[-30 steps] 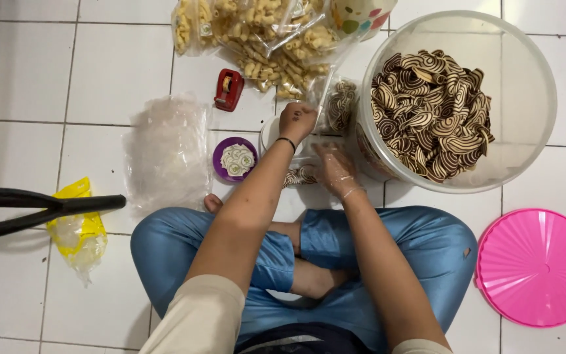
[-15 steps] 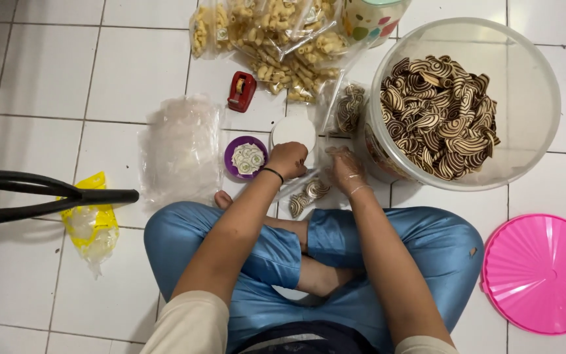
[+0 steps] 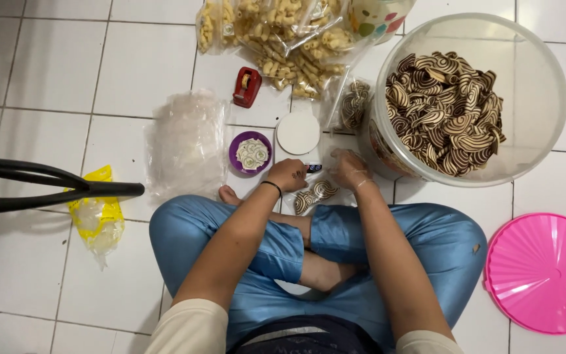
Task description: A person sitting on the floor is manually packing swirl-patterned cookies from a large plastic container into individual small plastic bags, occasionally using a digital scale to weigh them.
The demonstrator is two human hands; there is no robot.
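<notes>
Now both hands sit lower and closer together than half a second ago, over a small clear bag (image 3: 314,195) of striped snacks lying on the floor tiles (image 3: 47,78) just before the crossed legs. The left hand (image 3: 287,174) (black band at the wrist) curls above the bag's top, fingers bent together; whether they pinch the plastic cannot be told. The right hand (image 3: 350,169) rests beside it against the tub (image 3: 532,92), fingers folded on crinkled film. That drop suggests filling has given way to closing the bag. A white disc (image 3: 298,133) and purple dish (image 3: 251,153) lie just ahead, a red tape dispenser (image 3: 246,87) beyond. Room is tight: tub at right, empty bags (image 3: 185,141) at left, knees behind. A pink lid (image 3: 545,272) lies well apart.
</notes>
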